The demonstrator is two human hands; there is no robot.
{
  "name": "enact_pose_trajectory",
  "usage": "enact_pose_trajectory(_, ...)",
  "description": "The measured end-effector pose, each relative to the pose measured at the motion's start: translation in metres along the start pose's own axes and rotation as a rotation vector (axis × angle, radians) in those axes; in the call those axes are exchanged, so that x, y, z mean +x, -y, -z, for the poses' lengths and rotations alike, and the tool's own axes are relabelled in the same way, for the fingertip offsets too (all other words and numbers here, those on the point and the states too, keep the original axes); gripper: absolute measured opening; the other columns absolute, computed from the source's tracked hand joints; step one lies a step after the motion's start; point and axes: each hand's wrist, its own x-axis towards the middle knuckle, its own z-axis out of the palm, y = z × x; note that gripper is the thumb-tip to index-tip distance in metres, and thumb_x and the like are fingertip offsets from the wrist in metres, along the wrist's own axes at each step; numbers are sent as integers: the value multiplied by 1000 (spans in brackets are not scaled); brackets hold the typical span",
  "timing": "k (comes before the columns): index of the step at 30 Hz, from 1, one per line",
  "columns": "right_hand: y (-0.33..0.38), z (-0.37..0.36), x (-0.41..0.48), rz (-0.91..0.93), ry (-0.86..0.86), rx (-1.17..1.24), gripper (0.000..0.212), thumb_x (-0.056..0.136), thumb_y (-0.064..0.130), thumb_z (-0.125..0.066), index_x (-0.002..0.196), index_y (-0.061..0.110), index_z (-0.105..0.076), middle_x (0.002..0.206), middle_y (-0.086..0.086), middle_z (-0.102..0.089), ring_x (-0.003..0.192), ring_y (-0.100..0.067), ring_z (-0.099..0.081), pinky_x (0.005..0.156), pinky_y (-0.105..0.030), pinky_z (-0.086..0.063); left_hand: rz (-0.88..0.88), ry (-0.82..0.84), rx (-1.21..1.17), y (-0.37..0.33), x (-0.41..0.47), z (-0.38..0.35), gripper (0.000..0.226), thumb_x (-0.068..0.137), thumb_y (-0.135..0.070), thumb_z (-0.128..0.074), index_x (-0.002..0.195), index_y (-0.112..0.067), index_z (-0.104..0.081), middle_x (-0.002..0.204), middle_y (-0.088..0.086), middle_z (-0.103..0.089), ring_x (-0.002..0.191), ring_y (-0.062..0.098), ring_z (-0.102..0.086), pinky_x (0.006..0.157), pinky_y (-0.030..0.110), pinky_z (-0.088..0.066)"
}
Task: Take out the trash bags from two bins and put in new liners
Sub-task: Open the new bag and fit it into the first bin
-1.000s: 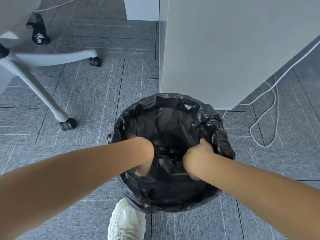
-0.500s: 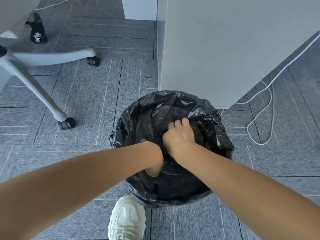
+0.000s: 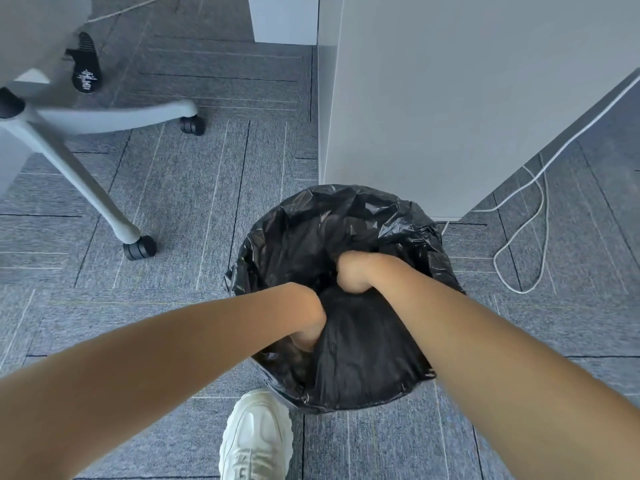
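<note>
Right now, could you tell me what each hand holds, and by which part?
The right hand grips a bunched fold of the black bag over the opening; the left hand reaches inside, its grip hidden.

Left hand (image 3: 308, 327) fingers vanish down inside the black liner (image 3: 363, 362), and the right hand (image 3: 353, 275) has its fingertips buried in a bunched fold. Sneaker (image 3: 256, 438) is chopped by the bottom edge, office chair (image 3: 69, 161) by the left. The print on its lever (image 3: 86, 67) is too tiny to read.
</note>
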Motion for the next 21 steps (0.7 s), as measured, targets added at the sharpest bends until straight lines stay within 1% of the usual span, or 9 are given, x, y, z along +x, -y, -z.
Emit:
enact_pose_trajectory(2,-1,6,-13,67,-64,-58,25,96,8,-45,107,-1,-65,92,-12,-57,82,-26,-55,65,-31,-45,147,-156,-104,7,-7,6,35,99,-29,-51,123,-6,-62,122,11,-61,102,27,-57,95,38,-48)
enact_pose_trajectory(5,-4,15,-36,189,-172,-130,20,90,8,-48,96,3,-67,91,-12,-63,81,-29,-60,65,-35,-51,272,-330,-169,14,-28,17,30,98,-23,-47,123,-12,-59,103,3,-55,88,24,-51,81,37,-50)
enact_pose_trajectory(7,-3,3,-53,235,-51,-240,17,92,9,-45,93,5,-61,82,-8,-56,73,-25,-55,68,-37,-49,284,-372,-170,17,-36,17,30,96,-21,-47,122,-14,-59,95,-1,-52,86,25,-52,76,37,-50)
enact_pose_trajectory(9,-1,-22,-60,204,137,-393,15,98,14,-42,92,9,-54,75,-4,-45,62,-19,-42,63,-33,-40,283,-356,-156,23,-24,11,38,94,-24,-47,130,-15,-56,112,1,-59,99,26,-57,84,39,-52)
enact_pose_trajectory(11,-2,-45,-57,166,244,-460,18,101,18,-41,92,9,-55,76,-3,-41,60,-18,-36,69,-33,-39,268,-386,-164,32,-9,9,53,93,-23,-48,146,-23,-41,144,5,-46,123,31,-50,99,45,-48)
enact_pose_trajectory(13,-4,-53,-55,147,302,-480,20,101,16,-39,88,9,-52,76,-4,-38,60,-18,-34,71,-36,-37,276,-420,-187,39,-1,13,65,93,-20,-49,154,-26,-26,156,4,-30,134,32,-41,105,45,-44)
enact_pose_trajectory(15,-6,-52,-55,151,301,-446,29,101,11,-38,72,13,-43,72,-4,-36,58,-17,-30,61,-30,-32,284,-415,-241,44,6,18,68,93,-15,-48,155,-24,-22,158,6,-27,136,32,-40,108,43,-42)
enact_pose_trajectory(17,-10,-45,-55,170,266,-401,30,98,7,-39,69,15,-40,70,-4,-36,56,-17,-29,54,-29,-27,283,-383,-297,45,11,21,61,90,-11,-45,150,-18,-34,149,10,-42,127,30,-50,103,42,-47)
enact_pose_trajectory(21,-17,-26,-54,240,99,-261,31,93,1,-43,64,12,-38,65,-6,-36,56,-20,-30,52,-31,-27,221,-435,-567,41,-6,35,52,94,-9,-38,146,-14,-43,141,9,-51,120,30,-54,101,41,-48)
